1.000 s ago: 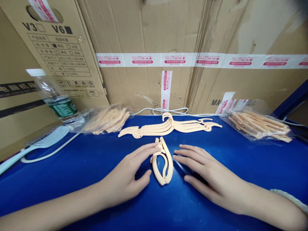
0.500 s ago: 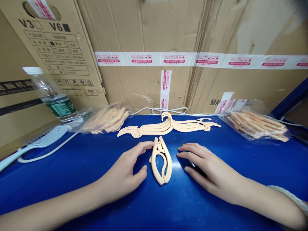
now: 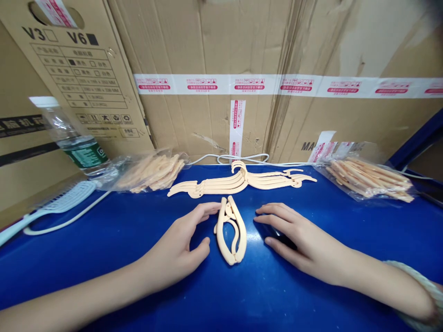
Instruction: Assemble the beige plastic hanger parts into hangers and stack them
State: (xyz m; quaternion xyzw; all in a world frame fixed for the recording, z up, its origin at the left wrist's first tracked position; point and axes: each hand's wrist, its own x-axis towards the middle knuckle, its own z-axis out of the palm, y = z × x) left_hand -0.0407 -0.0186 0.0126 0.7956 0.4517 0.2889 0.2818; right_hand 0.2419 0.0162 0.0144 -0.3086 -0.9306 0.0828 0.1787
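A cream folding clothes hanger lies folded on the blue tabletop, its hook tucked between the two arms. On its left rests my left hand, fingers stretched toward the hanger's upper end and thumb apart; whether a fingertip touches it I cannot tell. My right hand lies to the right, a gap away from the hanger, its fingers spread and holding nothing. Just beyond the folded hanger, several unfolded hangers lie stacked together with their hooks pointing to the back.
Clear bags of folded hangers lie at the back left and back right. A water bottle and a pale blue hairbrush are at the left. A white cable runs along the cardboard boxes behind.
The view has shifted very slightly. Both hands and the hangers stay in the same places.
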